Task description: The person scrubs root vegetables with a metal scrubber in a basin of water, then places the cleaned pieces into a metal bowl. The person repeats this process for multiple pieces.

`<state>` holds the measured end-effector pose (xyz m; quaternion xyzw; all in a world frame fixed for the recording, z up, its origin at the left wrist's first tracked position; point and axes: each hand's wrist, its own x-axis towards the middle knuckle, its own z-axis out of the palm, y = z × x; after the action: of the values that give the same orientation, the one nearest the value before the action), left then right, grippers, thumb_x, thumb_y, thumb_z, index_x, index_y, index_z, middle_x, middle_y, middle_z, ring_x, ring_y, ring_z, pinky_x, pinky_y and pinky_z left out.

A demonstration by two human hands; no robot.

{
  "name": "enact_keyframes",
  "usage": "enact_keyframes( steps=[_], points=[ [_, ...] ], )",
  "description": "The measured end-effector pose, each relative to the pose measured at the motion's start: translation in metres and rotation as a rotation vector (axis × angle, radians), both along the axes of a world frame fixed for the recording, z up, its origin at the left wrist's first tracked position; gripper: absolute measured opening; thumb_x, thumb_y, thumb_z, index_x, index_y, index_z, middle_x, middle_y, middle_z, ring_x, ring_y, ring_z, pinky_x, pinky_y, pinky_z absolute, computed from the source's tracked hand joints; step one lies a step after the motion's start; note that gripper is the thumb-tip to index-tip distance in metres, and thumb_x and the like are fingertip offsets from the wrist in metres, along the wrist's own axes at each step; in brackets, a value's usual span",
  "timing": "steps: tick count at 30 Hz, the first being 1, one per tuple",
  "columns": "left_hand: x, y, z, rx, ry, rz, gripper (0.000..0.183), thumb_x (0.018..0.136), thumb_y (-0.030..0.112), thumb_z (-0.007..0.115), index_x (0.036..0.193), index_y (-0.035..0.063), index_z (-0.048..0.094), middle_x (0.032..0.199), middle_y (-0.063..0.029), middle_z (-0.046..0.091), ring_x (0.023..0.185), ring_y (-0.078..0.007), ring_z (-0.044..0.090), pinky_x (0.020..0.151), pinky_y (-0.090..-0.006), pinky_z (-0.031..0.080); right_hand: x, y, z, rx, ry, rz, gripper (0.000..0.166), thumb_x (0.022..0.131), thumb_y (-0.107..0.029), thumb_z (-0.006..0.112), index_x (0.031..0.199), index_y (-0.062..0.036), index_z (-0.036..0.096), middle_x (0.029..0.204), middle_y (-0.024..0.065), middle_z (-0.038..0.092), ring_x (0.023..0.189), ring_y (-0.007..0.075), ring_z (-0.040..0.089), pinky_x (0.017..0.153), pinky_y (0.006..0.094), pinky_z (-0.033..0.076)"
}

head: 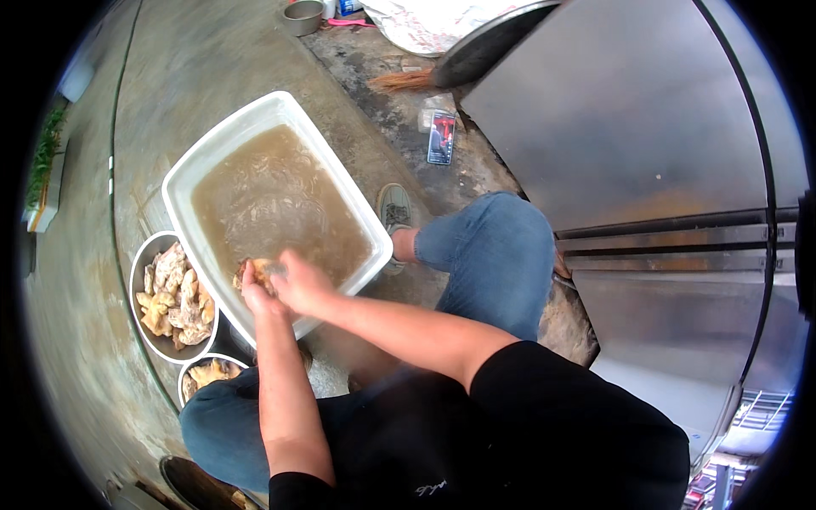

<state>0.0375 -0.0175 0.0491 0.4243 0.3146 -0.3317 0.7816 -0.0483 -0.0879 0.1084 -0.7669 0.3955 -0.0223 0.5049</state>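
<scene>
Above the near end of a white plastic tub (338,185), my left hand (258,293) holds a knobby brown-yellow piece (261,268) that looks like ginger root. My right hand (303,284) is close against the piece's right side, blurred, and a greyish smear shows at its fingertips; whether it grips something is unclear. Cloudy brown water (274,191) with ripples fills much of the tub. Left of the tub, a round bowl (137,306) is heaped with similar knobby pieces (175,299), some yellow, some greyish white. A second bowl (183,382) with more pieces is partly behind my left knee.
A phone (441,137) with a lit screen stands on the floor near a straw broom (401,81). A steel cabinet (637,140) rises at right. Farther off are a metal bowl (303,18) and a white sack (433,25). A dark hose or cable (113,127) crosses the concrete floor at left.
</scene>
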Motion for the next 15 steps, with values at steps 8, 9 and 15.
enact_keyframes(
  steps=[8, 9, 15],
  points=[
    [-0.003, -0.001, -0.006, 0.074, -0.071, 0.02, 0.028, 0.096, 0.026, 0.055, 0.117, 0.0089, 0.058, 0.11, -0.0069, 0.064, 0.099, -0.024, 0.061, 0.089, -0.0403, 0.052, -0.004, 0.004, -0.005, 0.153, -0.03, -0.085, 0.053, 0.089, -0.029, 0.061, 0.127, 0.0049, 0.045, 0.116, 0.0312, 0.059, 0.109, 0.0415, 0.059, 0.093, 0.0459, 0.046],
    [-0.002, 0.0, -0.007, 0.057, -0.057, 0.03, 0.028, 0.096, 0.025, 0.054, 0.118, 0.0087, 0.058, 0.111, -0.0072, 0.063, 0.1, -0.0242, 0.061, 0.089, -0.0399, 0.052, 0.002, -0.006, 0.0, 0.179, -0.004, -0.067, 0.055, 0.089, -0.029, 0.061, 0.128, 0.0052, 0.044, 0.117, 0.0314, 0.058, 0.11, 0.0418, 0.059, 0.094, 0.0463, 0.046],
    [-0.003, -0.011, 0.012, 0.095, -0.042, -0.009, 0.032, 0.096, 0.028, 0.054, 0.119, 0.0057, 0.056, 0.11, -0.0084, 0.062, 0.101, -0.0237, 0.06, 0.089, -0.0393, 0.051, -0.01, 0.015, -0.042, 0.158, -0.072, -0.225, 0.067, 0.089, -0.03, 0.062, 0.137, 0.0095, 0.036, 0.123, 0.0331, 0.056, 0.113, 0.0404, 0.058, 0.095, 0.0429, 0.047]
  ],
)
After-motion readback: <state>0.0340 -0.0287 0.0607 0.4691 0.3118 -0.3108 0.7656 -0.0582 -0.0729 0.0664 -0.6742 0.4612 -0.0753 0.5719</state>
